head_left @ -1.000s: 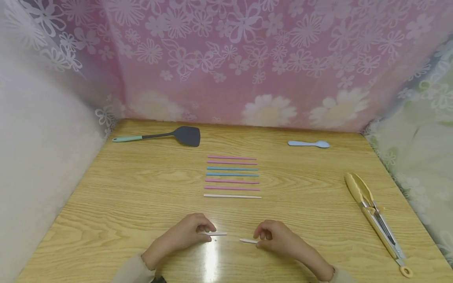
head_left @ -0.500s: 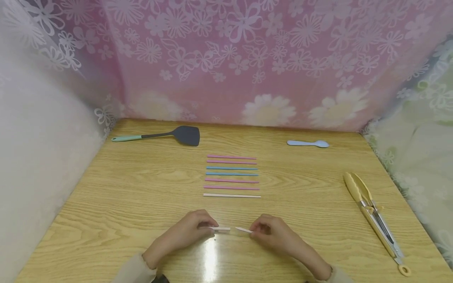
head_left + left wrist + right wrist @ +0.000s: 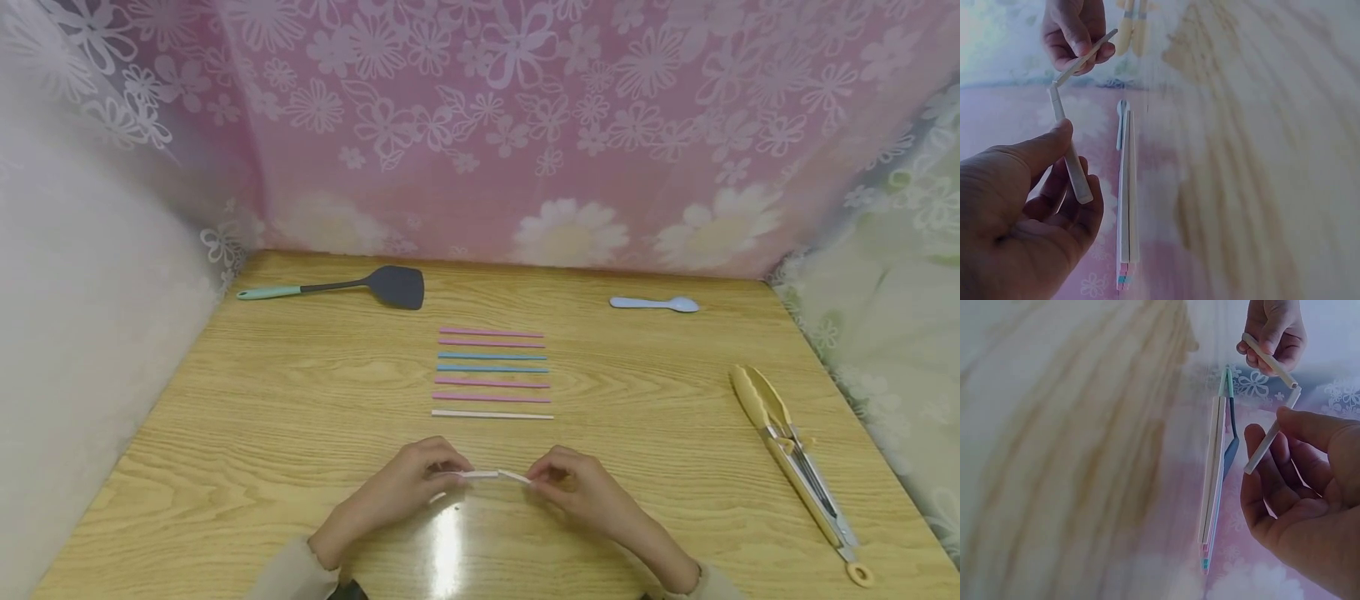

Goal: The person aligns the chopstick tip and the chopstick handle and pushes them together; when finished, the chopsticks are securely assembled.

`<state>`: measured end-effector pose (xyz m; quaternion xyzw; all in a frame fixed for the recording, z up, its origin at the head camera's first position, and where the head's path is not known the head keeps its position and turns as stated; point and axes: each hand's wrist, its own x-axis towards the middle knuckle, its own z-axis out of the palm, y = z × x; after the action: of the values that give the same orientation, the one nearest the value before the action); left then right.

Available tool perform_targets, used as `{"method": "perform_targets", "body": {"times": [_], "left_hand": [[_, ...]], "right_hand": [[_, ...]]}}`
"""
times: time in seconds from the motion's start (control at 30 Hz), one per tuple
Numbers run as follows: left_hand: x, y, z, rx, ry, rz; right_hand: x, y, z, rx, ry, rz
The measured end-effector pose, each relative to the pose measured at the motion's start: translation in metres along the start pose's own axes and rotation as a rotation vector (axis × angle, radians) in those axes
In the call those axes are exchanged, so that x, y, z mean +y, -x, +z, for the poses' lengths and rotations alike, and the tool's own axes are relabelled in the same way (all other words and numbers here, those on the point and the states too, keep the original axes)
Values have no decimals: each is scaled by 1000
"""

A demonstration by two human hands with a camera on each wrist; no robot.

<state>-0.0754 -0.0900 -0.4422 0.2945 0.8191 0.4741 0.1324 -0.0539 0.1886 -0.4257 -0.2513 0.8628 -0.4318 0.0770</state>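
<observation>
My left hand (image 3: pixel 408 485) pinches one piece of a broken white chopstick (image 3: pixel 482 474) between thumb and fingers, above the table. Facing it, my right hand (image 3: pixel 587 490) pinches the other, tapered chopstick piece (image 3: pixel 514 477). The two inner ends meet at an angle in the head view; whether they truly touch, I cannot tell. In the left wrist view the near piece (image 3: pixel 1074 165) passes under the thumb. The right wrist view has its own near piece (image 3: pixel 1271 436) slanting between thumb and fingertips. Beyond the hands, a whole white chopstick (image 3: pixel 492 415) lies on the table.
Pink chopsticks (image 3: pixel 492 384) and blue chopsticks (image 3: pixel 492 368) lie in a parallel row behind the white one. A dark spatula (image 3: pixel 397 287) is at back left, a pale blue spoon (image 3: pixel 652 304) at back right. Yellow tongs (image 3: pixel 798 475) lie on the right. Curtains enclose the table (image 3: pixel 262 433).
Both hands have moved slightly away from my body and toward each other. The gap between the two chopstick pieces has narrowed until their ends meet in the head view.
</observation>
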Motion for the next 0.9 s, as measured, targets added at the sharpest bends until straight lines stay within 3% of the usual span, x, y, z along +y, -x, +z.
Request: {"method": "perform_targets", "body": {"times": [0.33, 0.67, 0.9], "left_hand": [[1, 0, -5, -13, -11, -25], [6, -5, -8, -34, 46, -31], [11, -11, -11, 14, 15, 58]], "right_hand": [[-1, -2, -2, 48, 27, -68], [-5, -8, -1, 127, -6, -15], [-12, -12, -3, 204, 13, -47]]}}
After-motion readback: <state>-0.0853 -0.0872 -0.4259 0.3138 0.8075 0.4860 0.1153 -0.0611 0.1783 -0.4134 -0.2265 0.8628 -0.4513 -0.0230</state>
